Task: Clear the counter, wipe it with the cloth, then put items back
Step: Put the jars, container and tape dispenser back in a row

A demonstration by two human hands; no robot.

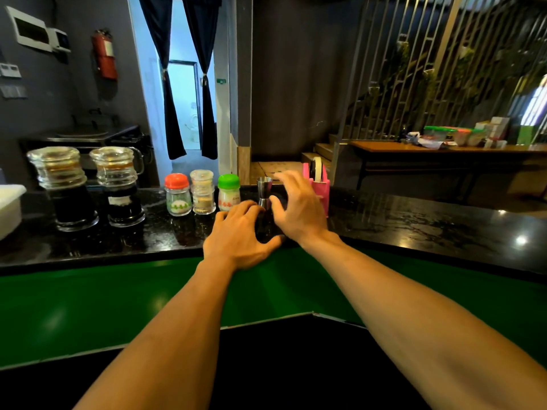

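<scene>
While both bare forearms reached out over the green ledge [88, 303], the hands met at the near edge of the black stone counter [414, 223] with a small steel jigger [264, 190] standing upright between them. The left hand [239, 232] lay low on the counter, its fingers [245, 207] arched so that the tips came up against the jigger's narrow waist from the left, and its thumb was stretched out to the right below the jigger. Whether those fingers actually gripped the jigger or only touched it could not be told, since its lower half was lost in the dark gap between the hands. The right hand [299, 208] was raised on the jigger's other side, fingers spread wide, released and blurred, the thumb just beside the jigger and the fingertips above its rim, grasping nothing. A pink tape dispenser [319, 184] stood right behind the right hand. Left of the jigger three small shakers stood in a row: a green-capped one [228, 189] nearest, a clear-capped one [202, 192], then an orange-capped one [177, 195]. Farther left stood two glass jars [63, 187] of dark liquid, and a white tray [9, 205] sat at the counter's far left edge.
</scene>
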